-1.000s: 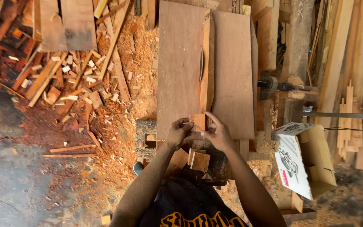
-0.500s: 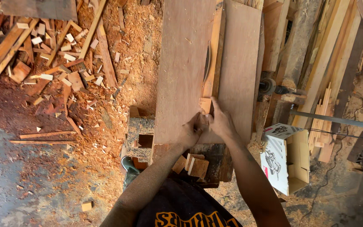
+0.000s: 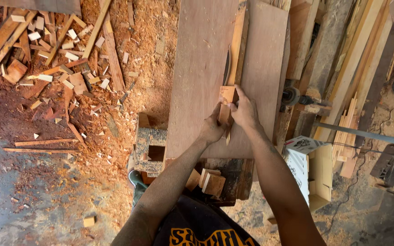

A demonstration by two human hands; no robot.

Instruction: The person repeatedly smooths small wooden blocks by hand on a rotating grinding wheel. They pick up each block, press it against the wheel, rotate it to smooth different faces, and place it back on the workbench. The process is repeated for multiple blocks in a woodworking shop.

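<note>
A small reddish wood block [image 3: 227, 98] stands on the wide wooden saw table [image 3: 201, 77], right behind the thin saw blade [image 3: 227, 68] that rises from a slot. My left hand [image 3: 213, 127] grips the block's near left side. My right hand [image 3: 245, 109] holds its right side, fingers on top. A narrow wooden fence strip [image 3: 239, 43] runs along the table just right of the blade. Both forearms reach forward from the bottom of the head view.
Cut wood blocks [image 3: 211, 182] lie below the table's near edge. Offcuts and sawdust [image 3: 60, 64] cover the floor at the left. An open cardboard box [image 3: 311, 168] stands at the right, beside stacked planks [image 3: 356, 59] and a metal bar [image 3: 365, 134].
Both hands have pushed the block forward along the table, up to the blade. The view has shifted forward with them.
</note>
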